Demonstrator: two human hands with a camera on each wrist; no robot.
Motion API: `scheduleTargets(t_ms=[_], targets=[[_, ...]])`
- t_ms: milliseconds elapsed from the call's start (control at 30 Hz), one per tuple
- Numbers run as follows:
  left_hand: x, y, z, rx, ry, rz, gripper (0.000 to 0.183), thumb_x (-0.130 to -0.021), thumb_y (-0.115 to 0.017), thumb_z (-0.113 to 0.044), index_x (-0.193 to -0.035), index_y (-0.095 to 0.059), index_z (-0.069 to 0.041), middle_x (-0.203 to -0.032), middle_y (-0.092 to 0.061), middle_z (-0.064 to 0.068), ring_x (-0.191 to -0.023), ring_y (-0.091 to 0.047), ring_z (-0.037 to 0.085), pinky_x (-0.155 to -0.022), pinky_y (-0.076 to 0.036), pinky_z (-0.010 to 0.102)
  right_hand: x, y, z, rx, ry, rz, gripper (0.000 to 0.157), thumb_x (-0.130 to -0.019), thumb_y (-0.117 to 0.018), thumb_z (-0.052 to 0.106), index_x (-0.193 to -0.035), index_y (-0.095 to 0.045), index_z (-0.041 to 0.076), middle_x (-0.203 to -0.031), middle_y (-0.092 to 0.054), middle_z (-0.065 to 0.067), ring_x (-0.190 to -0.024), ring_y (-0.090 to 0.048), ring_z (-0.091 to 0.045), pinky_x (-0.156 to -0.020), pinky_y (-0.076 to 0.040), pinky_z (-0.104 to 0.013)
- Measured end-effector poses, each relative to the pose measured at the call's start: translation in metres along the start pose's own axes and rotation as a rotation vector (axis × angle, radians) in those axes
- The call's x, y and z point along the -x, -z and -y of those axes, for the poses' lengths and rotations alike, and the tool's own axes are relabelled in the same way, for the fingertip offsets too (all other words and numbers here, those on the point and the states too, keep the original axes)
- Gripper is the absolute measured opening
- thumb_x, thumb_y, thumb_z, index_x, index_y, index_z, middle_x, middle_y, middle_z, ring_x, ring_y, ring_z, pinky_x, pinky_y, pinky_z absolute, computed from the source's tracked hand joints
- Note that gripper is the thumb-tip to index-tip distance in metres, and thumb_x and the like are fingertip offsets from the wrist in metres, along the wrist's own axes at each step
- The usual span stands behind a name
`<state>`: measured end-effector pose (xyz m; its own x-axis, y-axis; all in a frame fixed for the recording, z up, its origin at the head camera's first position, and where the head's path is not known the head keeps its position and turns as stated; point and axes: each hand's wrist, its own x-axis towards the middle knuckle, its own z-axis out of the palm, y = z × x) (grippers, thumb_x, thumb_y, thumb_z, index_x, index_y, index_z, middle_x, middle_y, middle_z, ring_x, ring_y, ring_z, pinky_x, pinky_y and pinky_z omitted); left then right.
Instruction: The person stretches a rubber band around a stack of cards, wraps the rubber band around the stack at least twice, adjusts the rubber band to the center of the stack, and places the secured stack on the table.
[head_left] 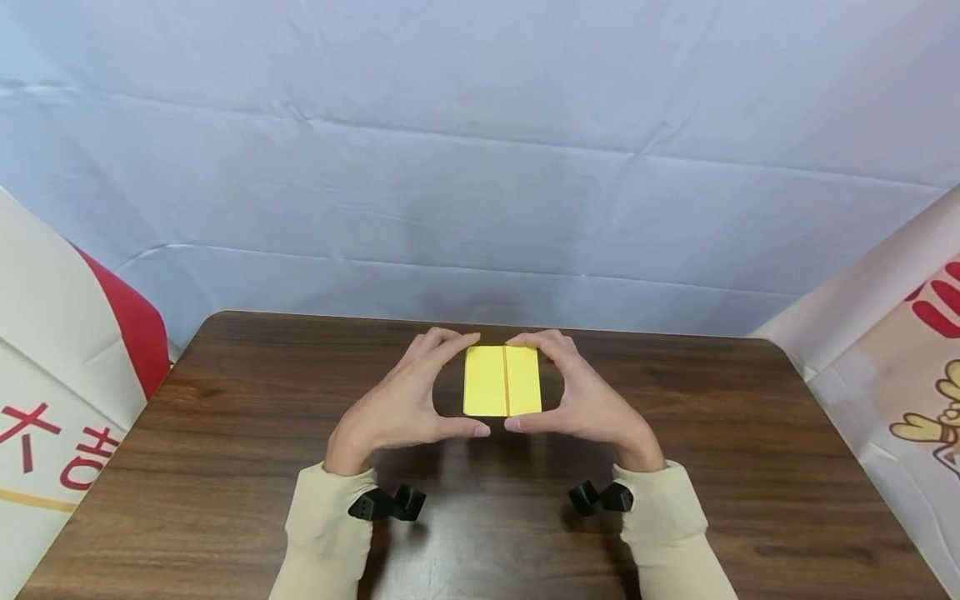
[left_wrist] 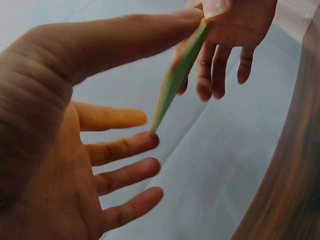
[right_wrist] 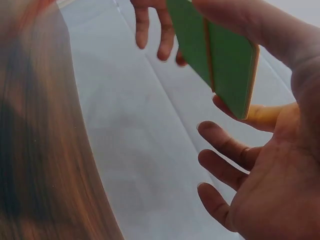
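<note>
A small, thin square pad (head_left: 485, 382) is held up above the table, its yellow face upward in the head view. A narrow brownish band (head_left: 506, 382) crosses it from the far edge to the near edge. Its green underside (right_wrist: 231, 70) shows in the right wrist view, with the band and layered edges visible there too. My left hand (head_left: 401, 404) pinches the pad's left part, thumb at the near edge and a finger at the far edge. From the other side my right hand (head_left: 588, 400) pinches the right part likewise. The remaining fingers of both hands are spread.
The dark wood-grain table (head_left: 262, 433) lies below the hands. A pale cloth backdrop (head_left: 480, 208) hangs behind it, and printed sheets (head_left: 67, 367) flank both sides. A black wrist camera (head_left: 386, 503) sits at each cuff.
</note>
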<state>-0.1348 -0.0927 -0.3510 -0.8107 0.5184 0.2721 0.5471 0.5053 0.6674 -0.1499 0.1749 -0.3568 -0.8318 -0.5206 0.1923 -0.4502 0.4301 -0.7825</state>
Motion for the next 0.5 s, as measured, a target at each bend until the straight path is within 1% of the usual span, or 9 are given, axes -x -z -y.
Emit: scheduleTargets(t_ms=[167,267,400,500], targets=[[-0.003,-0.005,0.006,-0.017,0.054,0.038,0.092,-0.072,-0.094,-0.033,-0.148,-0.049,-0.007,-0.132,-0.048,0.004,-0.125,-0.045,0.024,-0.097,-0.049,0.045,-0.002,-0.006,-0.007,0.027,-0.02,0.03,0.085,-0.068,-0.095,0.041,-0.14,-0.051,0.033,-0.134,-0.047,0.008,-0.131,-0.034,-0.019,-0.099,-0.042,-0.061],[-0.005,-0.01,0.013,-0.027,0.086,0.057,0.088,-0.071,-0.095,-0.029,-0.144,-0.053,-0.005,-0.129,-0.047,0.005,-0.123,-0.046,0.027,-0.096,-0.05,0.044,-0.004,-0.011,-0.014,0.058,-0.034,0.041,0.085,-0.068,-0.095,0.042,-0.14,-0.052,0.031,-0.132,-0.048,0.007,-0.128,-0.036,-0.02,-0.098,-0.042,-0.062],[-0.008,-0.02,0.024,-0.061,0.133,0.072,0.085,-0.067,-0.097,-0.026,-0.139,-0.057,-0.004,-0.126,-0.048,0.005,-0.119,-0.049,0.029,-0.093,-0.05,0.043,-0.007,-0.018,-0.023,0.168,-0.034,0.061,0.087,-0.068,-0.096,0.04,-0.141,-0.053,0.024,-0.131,-0.048,0.003,-0.123,-0.039,-0.024,-0.099,-0.038,-0.059],[-0.01,-0.027,0.031,-0.095,0.161,0.073,0.084,-0.065,-0.098,-0.025,-0.136,-0.06,-0.005,-0.123,-0.05,0.006,-0.114,-0.05,0.028,-0.091,-0.051,0.043,-0.008,-0.024,-0.029,0.274,-0.034,0.079,0.089,-0.068,-0.096,0.039,-0.143,-0.053,0.018,-0.128,-0.049,-0.001,-0.119,-0.04,-0.026,-0.098,-0.034,-0.056]])
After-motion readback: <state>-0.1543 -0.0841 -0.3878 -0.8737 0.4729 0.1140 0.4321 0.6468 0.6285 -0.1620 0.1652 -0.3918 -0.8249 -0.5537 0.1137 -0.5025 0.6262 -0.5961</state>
